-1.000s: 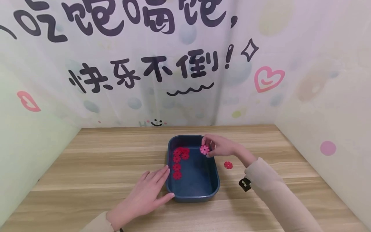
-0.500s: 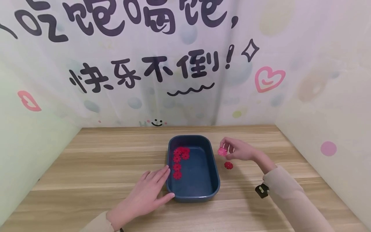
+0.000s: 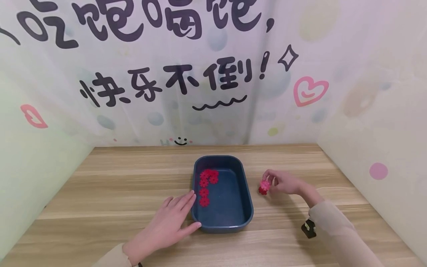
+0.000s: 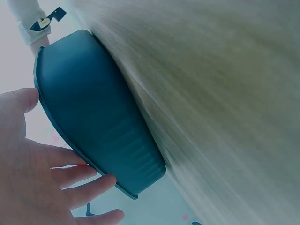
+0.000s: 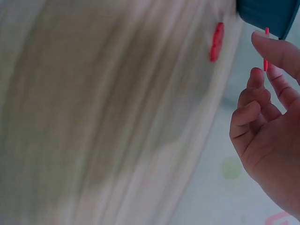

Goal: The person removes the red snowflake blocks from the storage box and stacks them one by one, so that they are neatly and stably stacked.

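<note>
At far left, left hand (image 3: 166, 224): fingers (image 4: 91, 191) straight, slightly apart, clamped on nothing; fingertips and thumb touch the tray (image 3: 230, 202), apparently steadying it.
Tray: just right of the left fingers; dark blue, round-cornered, smooth inside, with a turned lip and faint ripples on the outer wall; probably moulded plastic.
Red pieces (image 3: 204, 192): inside the tray, along the side nearest the left fingers; flat, flower-shaped, notched all round, crowded at the far end.
Loose red piece (image 5: 217, 42): on the streaky wood-grain counter (image 3: 133, 178), just below the right fingers; the right wrist view shows a gap between.
Pink piece (image 3: 265, 184): in the right fingers, wafer-thin seen edge-on, with the same petalled outline.
Right hand (image 3: 282, 181): thumb and fingers clamped on the pink piece; holding it close over the loose red one seems the step in hand. Next move likely calls for delicacy: catching the flat red piece's edge without dropping the pink, or setting the pink down there; I cannot tell which.
</note>
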Demonstrator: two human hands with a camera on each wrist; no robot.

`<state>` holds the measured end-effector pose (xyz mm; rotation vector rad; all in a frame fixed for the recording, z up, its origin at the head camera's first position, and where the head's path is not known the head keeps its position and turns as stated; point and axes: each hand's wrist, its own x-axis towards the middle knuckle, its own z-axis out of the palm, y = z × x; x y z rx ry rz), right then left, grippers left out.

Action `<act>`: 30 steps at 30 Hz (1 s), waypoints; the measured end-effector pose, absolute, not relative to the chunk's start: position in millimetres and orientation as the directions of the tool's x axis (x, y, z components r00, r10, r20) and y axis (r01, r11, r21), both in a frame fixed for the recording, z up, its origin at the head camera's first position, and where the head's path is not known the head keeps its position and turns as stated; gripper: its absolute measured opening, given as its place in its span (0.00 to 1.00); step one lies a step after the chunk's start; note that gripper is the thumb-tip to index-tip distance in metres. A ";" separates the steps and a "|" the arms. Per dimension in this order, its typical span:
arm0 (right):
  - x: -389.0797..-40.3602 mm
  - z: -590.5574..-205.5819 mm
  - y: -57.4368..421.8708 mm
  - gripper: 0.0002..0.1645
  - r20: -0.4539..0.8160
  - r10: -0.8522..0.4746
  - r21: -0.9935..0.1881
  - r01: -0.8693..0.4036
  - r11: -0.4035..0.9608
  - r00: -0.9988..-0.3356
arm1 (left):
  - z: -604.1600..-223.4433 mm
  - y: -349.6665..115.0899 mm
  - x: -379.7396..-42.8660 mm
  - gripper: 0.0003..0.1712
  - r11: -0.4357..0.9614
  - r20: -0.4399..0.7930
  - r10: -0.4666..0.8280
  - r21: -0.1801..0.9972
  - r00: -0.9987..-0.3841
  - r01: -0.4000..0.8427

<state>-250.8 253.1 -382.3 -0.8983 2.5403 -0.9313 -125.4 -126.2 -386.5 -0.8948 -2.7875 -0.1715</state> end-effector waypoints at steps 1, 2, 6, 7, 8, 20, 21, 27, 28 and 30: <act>-250.8 -384.2 254.1 0.18 -0.050 -0.647 -0.661 -0.460 0.592 -0.761 | -386.5 -126.3 -125.3 0.43 0.809 0.233 0.562 0.047 -0.794 0.586; -250.9 -386.3 254.9 0.18 -0.044 -0.649 -0.664 -0.463 0.587 -0.759 | -386.5 -126.3 -125.2 0.43 0.809 0.233 0.562 0.046 -0.794 0.586; -252.8 -394.8 257.1 0.18 -0.036 -0.653 -0.684 -0.458 0.567 -0.756 | -386.7 -126.5 -125.0 0.43 0.811 0.234 0.560 0.041 -0.794 0.584; -253.1 -396.2 257.1 0.18 -0.044 -0.647 -0.690 -0.445 0.571 -0.761 | -386.8 -126.6 -125.0 0.43 0.811 0.235 0.560 0.041 -0.794 0.584; -253.6 -397.8 257.1 0.18 -0.057 -0.640 -0.696 -0.429 0.575 -0.766 | -386.9 -126.6 -125.0 0.43 0.811 0.236 0.560 0.040 -0.794 0.584; -258.5 -402.4 253.5 0.20 -0.124 -0.600 -0.723 -0.342 0.601 -0.791 | -386.1 -125.9 -125.6 0.42 0.813 0.232 0.560 0.032 -0.795 0.582; -258.7 -402.5 253.5 0.20 -0.123 -0.598 -0.715 -0.347 0.607 -0.792 | -386.0 -125.9 -125.6 0.42 0.813 0.230 0.560 0.032 -0.796 0.581; -259.8 -404.5 253.8 0.20 -0.127 -0.591 -0.707 -0.345 0.617 -0.797 | -385.4 -126.0 -125.0 0.43 0.814 0.222 0.559 0.038 -0.799 0.580; -259.9 -404.7 253.8 0.19 -0.129 -0.592 -0.712 -0.341 0.614 -0.795 | -385.3 -126.1 -125.0 0.43 0.814 0.222 0.558 0.038 -0.799 0.579; -260.3 -405.0 253.8 0.20 -0.134 -0.592 -0.717 -0.334 0.611 -0.795 | -385.4 -126.2 -124.9 0.43 0.814 0.221 0.559 0.038 -0.799 0.580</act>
